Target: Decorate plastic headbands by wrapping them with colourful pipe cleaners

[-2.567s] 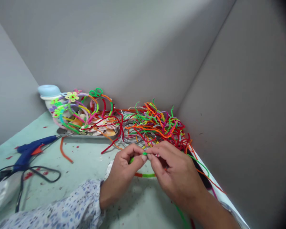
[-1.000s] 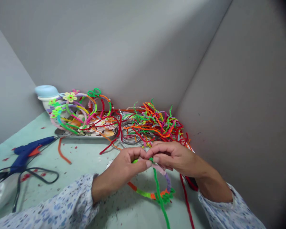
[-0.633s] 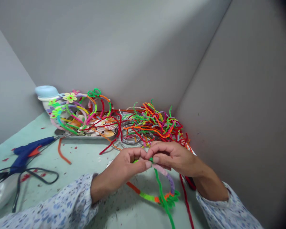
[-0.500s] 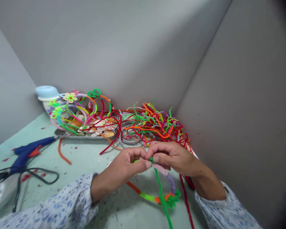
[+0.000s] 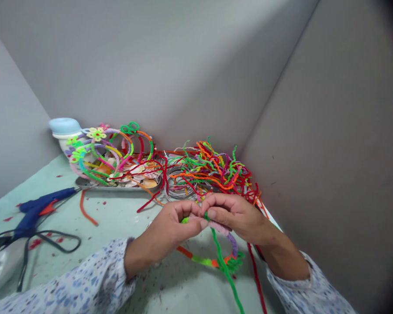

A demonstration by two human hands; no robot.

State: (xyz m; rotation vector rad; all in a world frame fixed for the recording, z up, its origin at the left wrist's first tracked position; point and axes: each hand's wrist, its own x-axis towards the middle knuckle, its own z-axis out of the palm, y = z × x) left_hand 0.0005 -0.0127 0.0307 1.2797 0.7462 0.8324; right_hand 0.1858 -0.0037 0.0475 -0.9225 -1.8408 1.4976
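Note:
A ring wrapped in several colours of fuzzy stem (image 5: 202,261) hangs between my hands, with a green looped cluster (image 5: 235,263) at its lower right. My left hand (image 5: 170,229) pinches the ring's upper left part between thumb and fingers. Close against it, my right hand (image 5: 237,216) pinches a green fuzzy stem (image 5: 218,244) where it meets the pink part of the ring. The green stem's long end hangs down across the ring to the bottom edge. My fingertips cover part of the ring's top.
Behind lie a tray (image 5: 118,189) of shells, finished-looking colourful rings (image 5: 131,148), a wire coil (image 5: 180,192) and a pile of fuzzy stems (image 5: 216,168). A blue glue gun (image 5: 32,211) with a cord is at left, near a blue-lidded white container (image 5: 67,135).
The ring's lower part and its green cluster have shifted slightly left and up. The green stem's lower end has swung right. Both hands keep their pinch, with small finger movements.

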